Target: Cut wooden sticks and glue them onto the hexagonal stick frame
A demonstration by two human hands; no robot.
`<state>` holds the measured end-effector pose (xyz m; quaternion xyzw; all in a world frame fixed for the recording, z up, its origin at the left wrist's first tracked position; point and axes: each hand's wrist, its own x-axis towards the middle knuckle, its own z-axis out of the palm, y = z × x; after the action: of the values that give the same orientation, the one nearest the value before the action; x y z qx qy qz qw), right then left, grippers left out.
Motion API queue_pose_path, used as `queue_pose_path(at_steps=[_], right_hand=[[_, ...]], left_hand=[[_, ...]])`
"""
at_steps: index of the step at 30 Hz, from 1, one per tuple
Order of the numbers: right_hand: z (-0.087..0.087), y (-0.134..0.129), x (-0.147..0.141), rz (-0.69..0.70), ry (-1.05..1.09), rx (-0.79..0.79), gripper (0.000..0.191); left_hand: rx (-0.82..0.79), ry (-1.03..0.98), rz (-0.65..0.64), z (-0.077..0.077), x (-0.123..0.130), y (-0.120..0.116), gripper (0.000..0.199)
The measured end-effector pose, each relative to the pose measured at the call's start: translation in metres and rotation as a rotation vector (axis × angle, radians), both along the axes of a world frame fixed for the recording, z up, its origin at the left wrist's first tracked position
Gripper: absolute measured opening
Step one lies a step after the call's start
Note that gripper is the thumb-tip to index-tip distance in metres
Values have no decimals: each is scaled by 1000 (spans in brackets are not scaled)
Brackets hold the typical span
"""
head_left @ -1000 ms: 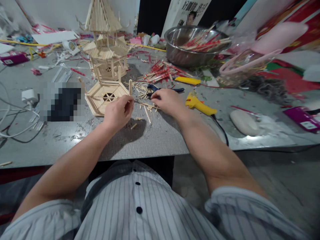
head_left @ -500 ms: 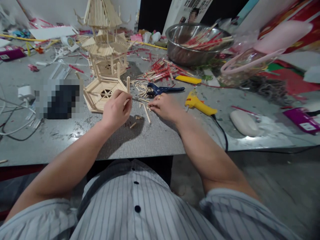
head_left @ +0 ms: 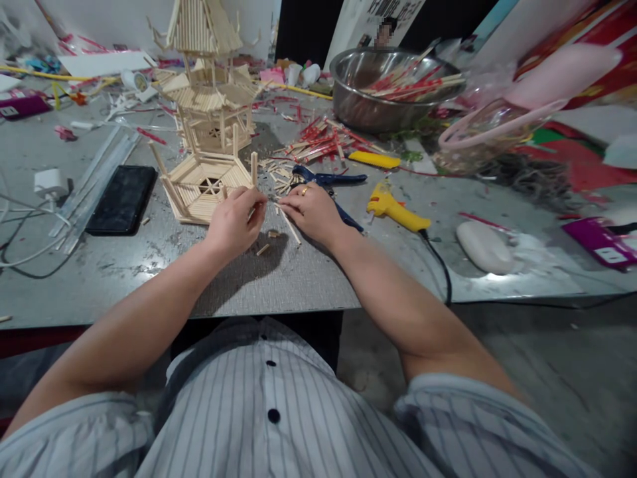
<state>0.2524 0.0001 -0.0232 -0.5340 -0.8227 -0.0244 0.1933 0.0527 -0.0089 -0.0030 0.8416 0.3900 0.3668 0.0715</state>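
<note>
My left hand [head_left: 236, 222] is closed in a pinch at the near right edge of a hexagonal wooden-stick frame [head_left: 189, 186] with upright posts. What its fingertips hold is too small to make out. Just to the right, my right hand [head_left: 317, 214], with a ring on one finger, pinches what looks like a short wooden stick [head_left: 277, 202], its fingertips close to those of my left. Blue-handled pliers [head_left: 343, 178] lie behind my right hand, which partly covers them. Short cut sticks [head_left: 279, 175] are scattered beyond and between the hands.
Behind the frame rises a tiered stick pagoda [head_left: 204, 93]. A yellow glue gun [head_left: 398, 209] with a black cord lies at right, a yellow-handled tool [head_left: 374, 159] beyond it. A steel bowl [head_left: 381, 116] holds red-wrapped sticks. A phone [head_left: 123, 200] lies left, a white mouse [head_left: 484, 247] far right.
My right hand has moved left, bringing its fingertips nearer my left hand and uncovering one blue plier handle. My left hand has shifted only slightly.
</note>
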Motion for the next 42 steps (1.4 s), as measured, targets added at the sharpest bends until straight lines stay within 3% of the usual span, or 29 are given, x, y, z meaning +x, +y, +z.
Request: queue_pose_path(at_steps=[4, 9, 17, 28, 33, 42], right_hand=[[-2, 2, -7, -1, -21, -53, 25], [-7, 8, -5, -20, 114, -6, 26], [-10, 15, 0, -245, 162, -35, 22], [-14, 20, -3, -181, 80, -46, 23], [-7, 18, -2, -189, 72, -23, 23], [24, -23, 4, 208, 207, 20, 27]], left_hand=[[-6, 0, -1, 0, 0, 0, 18], [-11, -9, 13, 1, 1, 0, 17], [-19, -25, 12, -2, 1, 2, 17], [-46, -8, 21, -1, 2, 1, 19], [-40, -10, 26, -2, 1, 2, 19], [-74, -1, -18, 2, 1, -1, 20]])
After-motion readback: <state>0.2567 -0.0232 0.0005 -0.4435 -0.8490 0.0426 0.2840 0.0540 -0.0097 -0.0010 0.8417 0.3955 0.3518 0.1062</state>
